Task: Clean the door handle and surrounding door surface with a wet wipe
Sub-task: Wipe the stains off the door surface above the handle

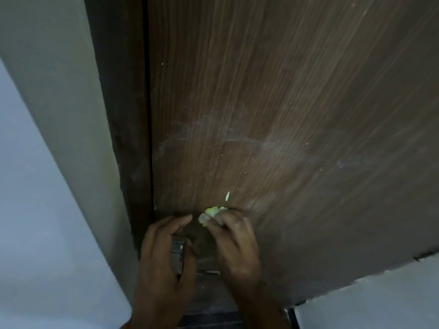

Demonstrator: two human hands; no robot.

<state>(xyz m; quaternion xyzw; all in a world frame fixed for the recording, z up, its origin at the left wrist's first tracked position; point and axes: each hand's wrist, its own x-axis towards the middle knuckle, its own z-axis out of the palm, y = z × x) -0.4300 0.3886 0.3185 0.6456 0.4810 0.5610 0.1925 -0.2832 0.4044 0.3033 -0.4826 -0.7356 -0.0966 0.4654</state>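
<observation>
The small, crumpled pale yellow-green wet wipe (212, 213) sits bunched at the fingertips of the person's right hand (234, 243), pressed against the brown wood-grain laminate door (285, 115) just above the handle area and low in the view; the right grip is closed on the wipe, fingers curled round it with only a wad of it showing past the knuckles; the metallic silver door handle (177, 254) lies just below and to the left of the wipe, largely hidden by the left hand (166, 262), whose grip is curled loosely round the handle with the thumb on one side and the fingers arched over the other, though whether it truly clamps the metal cannot be told; the two hands are near each other, the left index fingertip almost reaching the wipe; a small pale fleck (227, 196) clings to the door just above the wipe, and other tiny light specks dot the surface higher up; faint whitish curved smears (237, 136) arc across the door panel above the hands; to the left of the door runs a dark brown door frame (123, 115), with a narrow black gap between them; beyond the frame stands a pale grey-white wall (47, 162); at the lower right, past the door's slanting edge, a light-coloured surface (368, 302) shows.
</observation>
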